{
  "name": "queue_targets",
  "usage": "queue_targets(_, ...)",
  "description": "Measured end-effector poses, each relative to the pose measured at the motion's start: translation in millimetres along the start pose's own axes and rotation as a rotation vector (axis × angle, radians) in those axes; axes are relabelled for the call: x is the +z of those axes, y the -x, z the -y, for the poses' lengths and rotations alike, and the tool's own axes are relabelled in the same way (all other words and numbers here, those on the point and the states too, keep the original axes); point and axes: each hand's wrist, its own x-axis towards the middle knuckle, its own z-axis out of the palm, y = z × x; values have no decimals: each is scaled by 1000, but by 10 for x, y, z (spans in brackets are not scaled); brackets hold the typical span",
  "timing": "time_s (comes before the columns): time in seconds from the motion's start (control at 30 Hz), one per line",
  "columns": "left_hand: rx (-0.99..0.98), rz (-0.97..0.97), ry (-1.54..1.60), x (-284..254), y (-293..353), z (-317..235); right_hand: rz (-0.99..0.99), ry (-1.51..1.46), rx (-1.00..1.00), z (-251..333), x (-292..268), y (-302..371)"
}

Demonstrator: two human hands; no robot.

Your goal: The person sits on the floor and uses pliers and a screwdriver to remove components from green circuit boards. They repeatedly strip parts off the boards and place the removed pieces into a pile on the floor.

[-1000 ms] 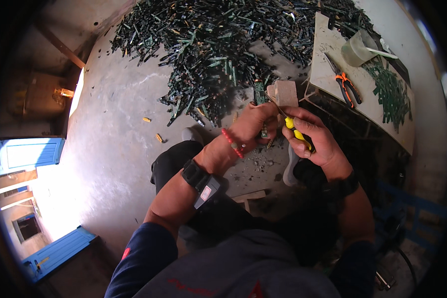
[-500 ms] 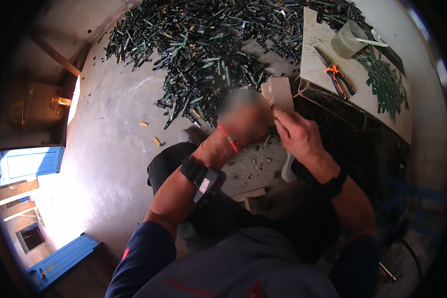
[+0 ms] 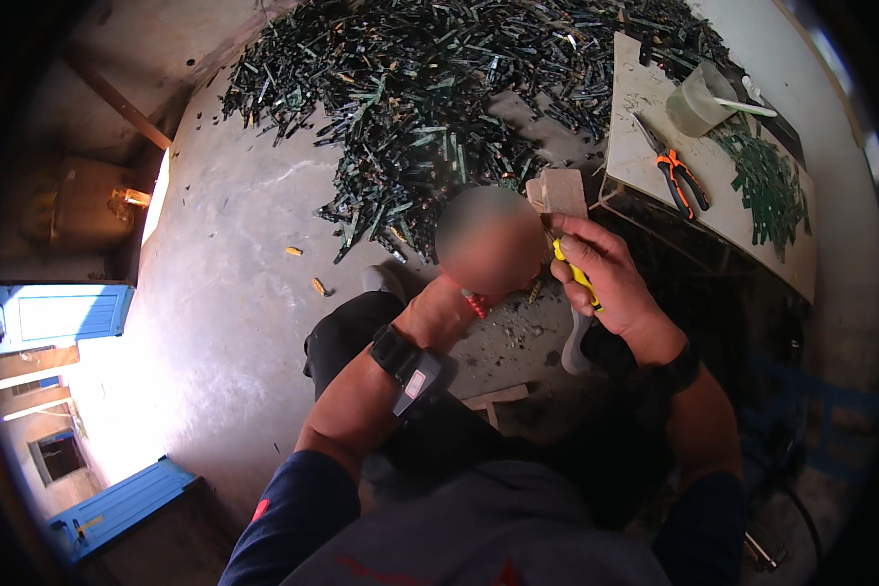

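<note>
My right hand [image 3: 617, 283] is closed round a hand tool with a yellow handle [image 3: 582, 280]. The tool's working end lies close to my left hand, and its kind does not show. A round blur covers most of my left hand [image 3: 488, 256], so its fingers and anything in them are hidden. A red bead bracelet [image 3: 475, 304] circles that wrist. Just beyond both hands stands a pale brick-like block [image 3: 563, 191].
A large heap of dark green strips [image 3: 410, 107] spreads over the floor ahead. On the board-topped table [image 3: 645, 98] at right lie orange-and-black pliers [image 3: 676, 176], a translucent tub [image 3: 695, 105] and flat green strips [image 3: 767, 186]. Small yellow pieces [image 3: 319, 286] lie on the floor at left.
The yellow handle in my right hand now shows, where before it was out of sight. My right hand has turned slightly. The whole view has shifted a little.
</note>
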Motion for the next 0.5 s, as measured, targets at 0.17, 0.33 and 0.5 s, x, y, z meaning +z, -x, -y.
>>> queue_targets(0.17, 90, 18, -6, 17, -22, 37, -76, 281, -223, -101, 36, -17)
queue_targets(0.33, 55, 11, 12, -14, -111, 105, -150, 704, -582, -235, -97, -140)
queue_targets(0.5, -100, -77, 115, 47, -113, 67, -368, 1242, -928, -236, -8, -111)
